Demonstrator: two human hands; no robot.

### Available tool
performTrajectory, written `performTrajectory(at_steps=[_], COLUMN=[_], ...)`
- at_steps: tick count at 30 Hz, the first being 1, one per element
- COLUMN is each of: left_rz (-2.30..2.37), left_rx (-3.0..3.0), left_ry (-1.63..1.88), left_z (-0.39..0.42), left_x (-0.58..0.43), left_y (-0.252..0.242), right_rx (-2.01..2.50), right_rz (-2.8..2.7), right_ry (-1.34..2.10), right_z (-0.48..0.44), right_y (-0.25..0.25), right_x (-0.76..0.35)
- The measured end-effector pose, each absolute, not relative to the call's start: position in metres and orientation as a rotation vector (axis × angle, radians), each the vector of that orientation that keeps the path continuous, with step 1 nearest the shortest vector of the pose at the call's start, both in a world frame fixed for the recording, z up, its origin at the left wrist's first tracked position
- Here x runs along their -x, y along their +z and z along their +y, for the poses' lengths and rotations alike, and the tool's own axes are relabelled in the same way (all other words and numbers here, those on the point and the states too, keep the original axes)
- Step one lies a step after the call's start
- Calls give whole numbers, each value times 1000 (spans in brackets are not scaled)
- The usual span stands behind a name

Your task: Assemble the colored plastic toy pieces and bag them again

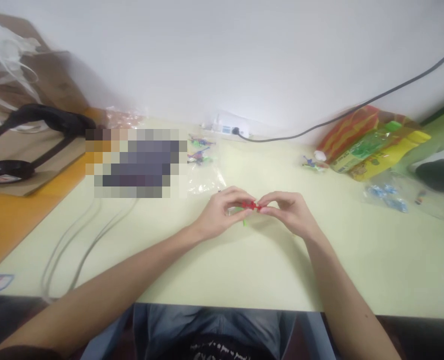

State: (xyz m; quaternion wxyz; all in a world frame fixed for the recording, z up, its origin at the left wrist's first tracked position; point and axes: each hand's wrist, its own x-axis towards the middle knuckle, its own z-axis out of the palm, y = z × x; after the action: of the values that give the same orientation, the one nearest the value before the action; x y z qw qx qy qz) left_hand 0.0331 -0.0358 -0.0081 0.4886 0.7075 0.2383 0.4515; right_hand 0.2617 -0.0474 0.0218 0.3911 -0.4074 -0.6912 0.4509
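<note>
A small red plastic piece is held between both hands above the pale table. My left hand pinches its left end with thumb and fingers. On the right end, the thumb and index finger of my right hand are closed. A small bright green part shows just below my left fingertips; whether it touches the red piece I cannot tell. Part of something clear shows within the curl of my left hand.
Behind the hands lie colourful small parts and clear plastic film. A white power strip has a black cable. At right are a green bottle, yellow packaging and bagged blue pieces. Grey cables lie left.
</note>
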Motion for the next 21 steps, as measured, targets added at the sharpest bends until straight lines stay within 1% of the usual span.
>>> performTrajectory(at_steps=[7,13,21], left_rz=[570,561,552], left_rx=[-1629,-1614,-1607], left_ry=[1075,1012,1012], left_z=[-41,-40,-39], left_x=[-32,-30,-32], left_y=[-5,-4,-10], right_rx=[922,951,934], right_rz=[-1748,-1744,-1770], right_ry=[1250,1204,1169], right_z=[-47,-48,-47], right_y=[16,17,17], right_x=[-256,-255,-258])
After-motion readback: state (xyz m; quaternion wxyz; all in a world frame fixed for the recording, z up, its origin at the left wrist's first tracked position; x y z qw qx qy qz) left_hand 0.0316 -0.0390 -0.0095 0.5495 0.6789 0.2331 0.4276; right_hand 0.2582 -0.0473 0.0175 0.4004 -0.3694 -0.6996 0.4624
